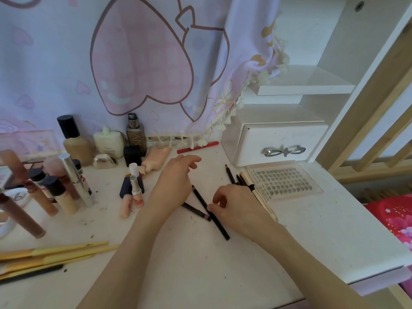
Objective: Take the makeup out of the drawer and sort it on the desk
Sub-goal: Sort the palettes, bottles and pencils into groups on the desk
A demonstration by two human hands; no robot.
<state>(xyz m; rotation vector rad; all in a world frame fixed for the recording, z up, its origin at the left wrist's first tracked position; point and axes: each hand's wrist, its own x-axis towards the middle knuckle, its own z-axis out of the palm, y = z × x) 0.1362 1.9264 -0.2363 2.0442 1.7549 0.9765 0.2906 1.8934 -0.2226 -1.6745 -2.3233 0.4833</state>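
On the white desk (200,275) my right hand (236,206) pinches a long black makeup pencil (220,226) near its middle. A shorter black pencil (196,211) lies crossed under it. My left hand (176,175) hovers just left of them, fingers relaxed and spread, holding nothing. More dark pencils (230,175) and a cream stick (263,201) lie beside a clear lash tray (283,180). The small white drawer (278,146) with a bow handle stands at the back right, pushed in.
Foundation bottles (73,141), lip tubes (136,181) and concealers (55,197) crowd the left of the desk. Yellow-handled brushes (53,253) lie at the front left. A red pencil (197,147) rests by the curtain (133,63). White shelves (307,85) rise at the right.
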